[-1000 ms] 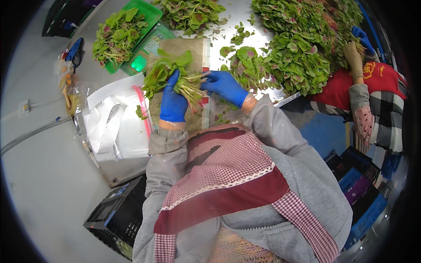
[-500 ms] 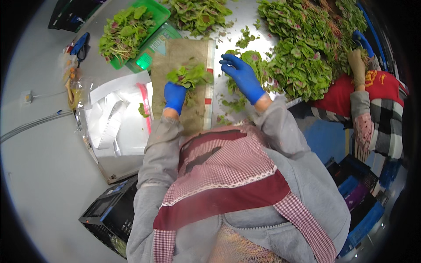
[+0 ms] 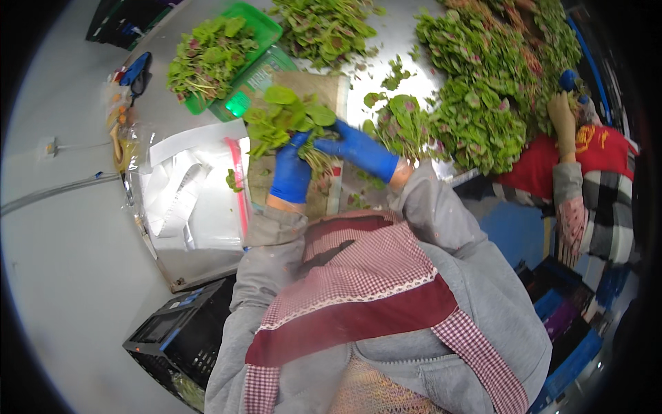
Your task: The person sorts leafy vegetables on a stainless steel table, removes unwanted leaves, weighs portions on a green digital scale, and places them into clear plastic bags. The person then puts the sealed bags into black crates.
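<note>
My left hand (image 3: 291,174), in a blue glove, is closed around a bunch of leafy greens (image 3: 281,119), with green leaves and pale stems. My right hand (image 3: 362,152), also gloved in blue, reaches in from the right and grips the same bunch near its stems; some of its fingers are hidden by leaves. The bunch is above a brownish cloth (image 3: 314,84) with a pale edge strip. Just right of my right hand lies a small pile of green and purplish leaves (image 3: 403,124) on the metal table (image 3: 369,79).
A green tray of greens (image 3: 265,31) rests by a green scale (image 3: 265,72) at the far left. Large leafy heaps (image 3: 476,114) cover the right side. White papers and a clear bag (image 3: 200,186) lie left. A co-worker's hand (image 3: 562,114) handles greens at far right.
My right hand has moved left from above the loose leaves to the bunch, and its open fingers have closed there. My left hand has shifted slightly right; the bunch looks fuller.
</note>
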A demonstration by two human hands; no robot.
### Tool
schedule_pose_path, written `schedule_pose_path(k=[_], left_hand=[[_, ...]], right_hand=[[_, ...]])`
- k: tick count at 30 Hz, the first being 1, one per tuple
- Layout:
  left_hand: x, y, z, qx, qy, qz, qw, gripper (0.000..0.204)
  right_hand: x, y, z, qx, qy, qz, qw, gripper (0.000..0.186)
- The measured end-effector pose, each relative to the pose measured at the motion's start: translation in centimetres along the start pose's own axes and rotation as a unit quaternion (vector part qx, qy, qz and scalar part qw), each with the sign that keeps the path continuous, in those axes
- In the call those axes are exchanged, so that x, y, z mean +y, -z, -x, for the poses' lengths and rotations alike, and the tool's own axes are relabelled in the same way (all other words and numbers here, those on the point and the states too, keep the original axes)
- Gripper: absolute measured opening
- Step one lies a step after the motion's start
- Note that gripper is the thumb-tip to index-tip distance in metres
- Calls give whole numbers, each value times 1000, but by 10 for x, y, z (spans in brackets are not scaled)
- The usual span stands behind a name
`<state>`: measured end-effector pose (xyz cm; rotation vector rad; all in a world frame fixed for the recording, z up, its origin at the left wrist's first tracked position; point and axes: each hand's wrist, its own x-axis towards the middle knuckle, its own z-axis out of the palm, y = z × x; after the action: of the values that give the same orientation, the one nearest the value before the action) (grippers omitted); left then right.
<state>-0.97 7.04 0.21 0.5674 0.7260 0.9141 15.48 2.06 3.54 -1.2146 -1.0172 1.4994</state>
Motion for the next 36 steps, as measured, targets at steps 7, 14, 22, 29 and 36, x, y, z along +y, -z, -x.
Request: schedule_pose_path(k=[7, 14, 22, 29, 36], left_hand=[[-3, -19, -4, 118, -35, -18, 992, 32], [-5, 5, -51, 190, -191, -213, 939, 35], [146, -43, -117, -19, -155, 12, 988, 32], [183, 31, -125, 190, -212, -60, 957, 35], [204, 35, -145, 73, -434, -507, 741, 31]], right_hand=[[5, -22, 0, -55, -135, 67, 987, 53], [-1, -36, -25, 27, -40, 153, 987, 49], [-93, -48, -142, 118, 184, 242, 945, 34], [-109, -96, -261, 200, 180, 413, 870, 32], [-62, -104, -292, 109, 120, 569, 806, 27]])
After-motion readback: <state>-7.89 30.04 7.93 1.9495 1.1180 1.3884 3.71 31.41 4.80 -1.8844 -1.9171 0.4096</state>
